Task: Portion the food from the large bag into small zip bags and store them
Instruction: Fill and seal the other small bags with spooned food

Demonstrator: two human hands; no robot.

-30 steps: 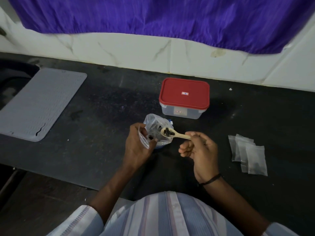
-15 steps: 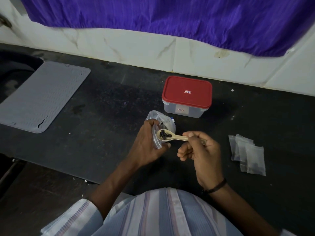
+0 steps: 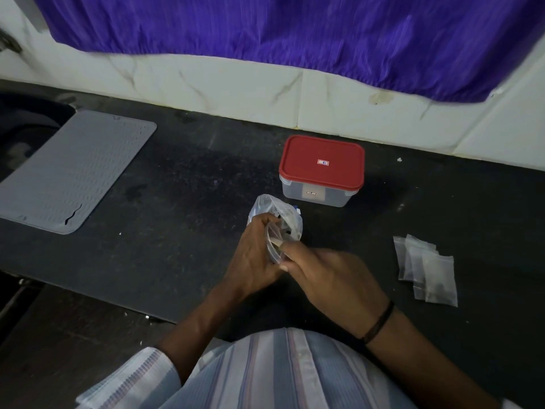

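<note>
My left hand (image 3: pixel 253 255) grips a small clear zip bag (image 3: pixel 273 246) with its mouth open toward my right hand. My right hand (image 3: pixel 330 278) holds a wooden spoon (image 3: pixel 276 245); only a bit of the spoon shows at the bag's mouth, the rest is hidden by my fingers. Just behind stands the large clear bag (image 3: pixel 277 214) with dark food inside. A small pile of zip bags (image 3: pixel 424 270) lies on the black counter (image 3: pixel 182 208) to the right. A clear box with a red lid (image 3: pixel 322 168) stands shut behind the large bag.
A grey ribbed mat (image 3: pixel 73 169) lies at the left, beside a dark sink (image 3: pixel 26 125). A white tiled wall and a purple curtain (image 3: pixel 295 28) close off the back. The counter's front edge runs close to my striped shirt.
My right hand has tipped the spoon with the dark food into the small zip bag held by my left hand. The two hands have come together.
</note>
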